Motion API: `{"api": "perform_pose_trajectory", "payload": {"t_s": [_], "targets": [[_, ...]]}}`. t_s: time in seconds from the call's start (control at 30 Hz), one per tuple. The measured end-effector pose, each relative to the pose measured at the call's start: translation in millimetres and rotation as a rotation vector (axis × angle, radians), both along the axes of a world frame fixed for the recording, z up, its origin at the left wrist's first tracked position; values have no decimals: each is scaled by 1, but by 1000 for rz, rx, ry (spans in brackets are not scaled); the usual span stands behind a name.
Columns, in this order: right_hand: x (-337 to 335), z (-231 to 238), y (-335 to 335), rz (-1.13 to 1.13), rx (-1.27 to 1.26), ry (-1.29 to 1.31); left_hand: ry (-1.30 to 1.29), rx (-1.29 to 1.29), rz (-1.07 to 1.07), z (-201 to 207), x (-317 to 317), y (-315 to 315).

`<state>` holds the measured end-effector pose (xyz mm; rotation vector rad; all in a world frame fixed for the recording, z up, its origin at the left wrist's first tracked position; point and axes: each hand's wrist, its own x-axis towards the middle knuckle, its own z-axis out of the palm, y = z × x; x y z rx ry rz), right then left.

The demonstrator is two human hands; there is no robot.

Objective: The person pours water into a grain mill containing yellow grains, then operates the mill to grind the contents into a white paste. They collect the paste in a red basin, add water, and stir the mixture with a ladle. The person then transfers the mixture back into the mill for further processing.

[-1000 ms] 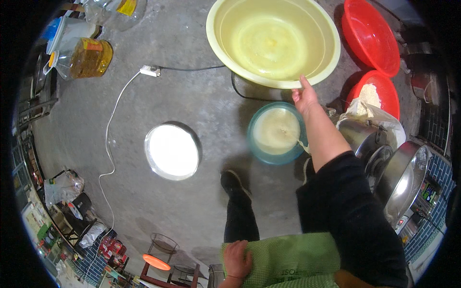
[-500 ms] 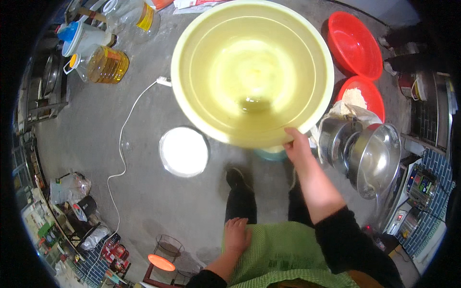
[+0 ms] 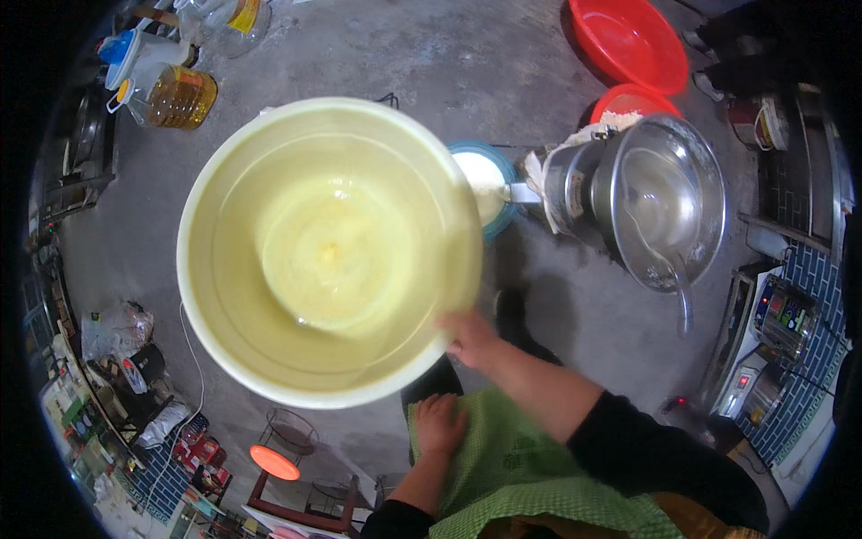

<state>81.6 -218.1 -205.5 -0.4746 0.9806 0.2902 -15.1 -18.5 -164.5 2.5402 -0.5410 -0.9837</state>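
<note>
A large pale-yellow basin [image 3: 329,193] is tipped so that its inside faces me; a little shiny liquid and a small yellowish spot show at its bottom. My right hand [image 3: 470,340] grips the rim at the lower right, thumb over the edge and the other fingers mostly hidden behind. On the lap of my green apron [image 3: 503,440] lies my left hand [image 3: 439,426], fingers stretched out and holding nothing. Beside the basin's right side a teal-rimmed container [image 3: 508,169] holds white contents.
A metal machine with a steel bowl [image 3: 664,207] stands at the right. Behind it are a red basin [image 3: 633,45] and a smaller red basin [image 3: 645,97] with pale powder. Oil bottles [image 3: 181,97] stand far left. A white cord [image 3: 199,359] crosses the floor. An orange oval [image 3: 274,463] is at lower left.
My right hand has swung the yellow basin left and nearer to me. The teal-rimmed container has come into fuller view, while the white disc on the floor is now hidden. My left hand stays on the apron.
</note>
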Motion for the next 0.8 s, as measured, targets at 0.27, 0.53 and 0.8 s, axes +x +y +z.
{"api": "perform_pose_trajectory", "payload": {"t_s": [0.27,0.53,0.8], "targets": [[-69,-44,5,-29,246,-67,16,41,215,-35,-26,42],[-64,-116,24,-244,205,25,164,-140,281,-236,4,31],[-53,-149,-10,-281,152,46,618,-340,965,-353,96,-118]]}}
